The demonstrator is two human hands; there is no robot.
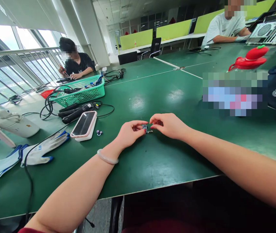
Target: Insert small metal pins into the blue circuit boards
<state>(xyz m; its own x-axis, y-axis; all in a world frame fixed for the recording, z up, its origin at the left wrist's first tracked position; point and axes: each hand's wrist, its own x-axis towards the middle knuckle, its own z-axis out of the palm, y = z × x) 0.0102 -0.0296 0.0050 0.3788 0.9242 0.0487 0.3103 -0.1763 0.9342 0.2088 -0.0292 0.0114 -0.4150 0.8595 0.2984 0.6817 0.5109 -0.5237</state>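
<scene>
Phone [84, 124] left of hands [129, 133]

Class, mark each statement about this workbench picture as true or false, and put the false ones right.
1. The left hand holds a small part. True.
2. The right hand wears a glove. False: that hand is bare; the white gloves lie on the table.
3. A pale bracelet circles the left wrist. True.
4. The basket is bright yellow. False: it is green.
5. A person in a dark shirt is at the table, beyond the basket. True.
</scene>
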